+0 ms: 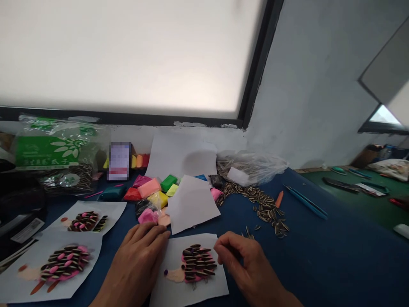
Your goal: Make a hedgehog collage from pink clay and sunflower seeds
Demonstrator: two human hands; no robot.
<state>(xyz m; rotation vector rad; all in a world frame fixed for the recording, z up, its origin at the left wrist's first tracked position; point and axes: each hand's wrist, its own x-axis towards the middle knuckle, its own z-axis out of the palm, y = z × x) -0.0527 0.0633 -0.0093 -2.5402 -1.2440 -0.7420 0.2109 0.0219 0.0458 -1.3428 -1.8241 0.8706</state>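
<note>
A hedgehog picture [198,269] lies on a white paper sheet [172,294] in front of me. Its body is pink clay stuck with rows of striped sunflower seeds, with a pale snout and a dark purple nose. My left hand [137,256] rests flat at the sheet's left edge, fingers stretched out. At the right edge, beside the seeds on the body, my right hand [241,260] has thumb and forefinger pinched together; whatever is between them is too small to make out. A pile of loose sunflower seeds [266,204] spreads beyond my right hand.
Two finished-looking hedgehog pictures [65,264] lie at left. Behind my hands are coloured clay packets [150,187], a folded white paper [191,204] and a plastic bag of seeds [249,166]. Blue tweezers [305,202] and an orange clay stick [279,199] lie at right.
</note>
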